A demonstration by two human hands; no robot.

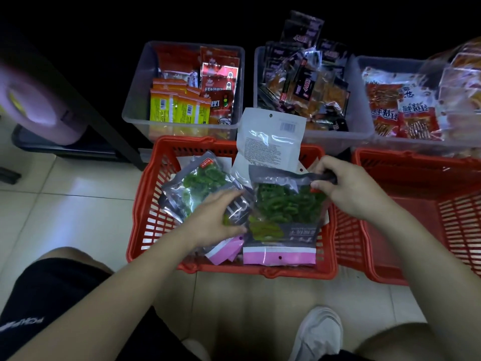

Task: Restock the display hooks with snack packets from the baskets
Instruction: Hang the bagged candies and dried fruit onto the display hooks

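My right hand [338,190] pinched the far edge of a green snack packet [289,204] lying in the red basket [234,269] — long axis running toward me; my left hand [216,221] gripped a second packet [238,208] just beside it.

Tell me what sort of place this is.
Probably a small shop's restocking area. Red shopping baskets sit on a tiled floor, clear bins hold sorted snack packets, and some packets have punched hang holes.
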